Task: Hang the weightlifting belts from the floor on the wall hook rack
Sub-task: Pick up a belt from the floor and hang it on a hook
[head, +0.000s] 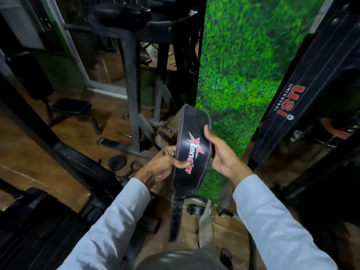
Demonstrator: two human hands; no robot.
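A black leather weightlifting belt (194,141) with a red and white star logo is held up in front of me at the middle of the view. My left hand (161,166) grips its left edge, thumb across the front. My right hand (220,152) holds its right edge with fingers curled over the top. The belt's narrow strap with holes (176,217) dangles below. A second black belt (303,94) marked USI Universal hangs at the right against the wall. A tan belt (204,227) lies on the wooden floor beneath my hands. No hook rack is visible.
A green grass-print wall panel (243,65) stands straight ahead. Grey and black gym machine frames (134,94) stand to the left, with a black padded seat (72,108) and a small weight plate (117,162) on the wooden floor. Dark equipment fills the right edge.
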